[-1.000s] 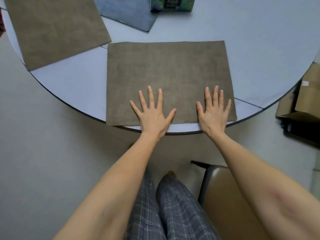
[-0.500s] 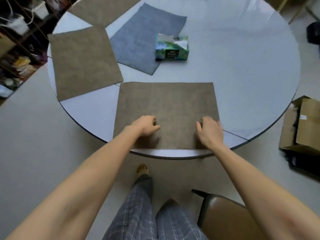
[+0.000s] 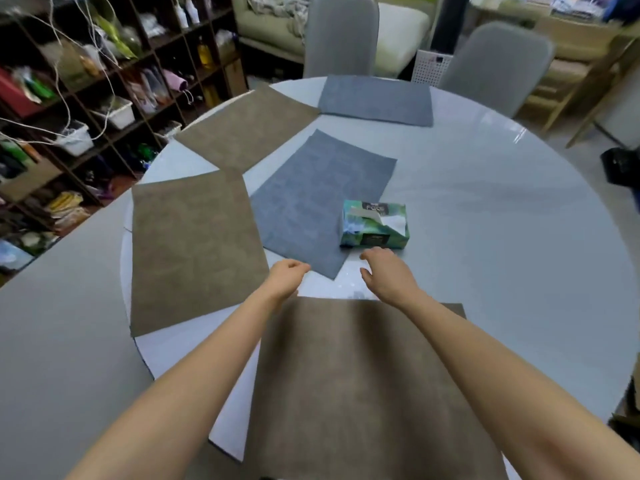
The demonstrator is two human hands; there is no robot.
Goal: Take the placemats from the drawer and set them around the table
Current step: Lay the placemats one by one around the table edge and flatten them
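A brown placemat (image 3: pixel 363 386) lies flat at the near edge of the round grey table (image 3: pixel 502 237), under my forearms. Two more brown placemats (image 3: pixel 194 251) (image 3: pixel 246 129) sit along the left rim, and a grey placemat (image 3: pixel 375 100) lies at the far side. Another grey placemat (image 3: pixel 318 199) lies loose in the middle. My left hand (image 3: pixel 285 277) hovers at that mat's near corner, fingers curled and holding nothing. My right hand (image 3: pixel 384 271) is just right of the corner, fingers apart and empty.
A green tissue box (image 3: pixel 375 225) stands on the middle grey mat's right edge, just beyond my right hand. Two grey chairs (image 3: pixel 341 34) (image 3: pixel 495 64) stand at the far side. Cluttered shelves (image 3: pixel 86 81) fill the left. A cardboard box (image 3: pixel 632 407) sits at the right edge.
Both hands left the near brown placemat and reached forward to the middle grey mat's corner. The view tilted up from the table edge toward the far side.
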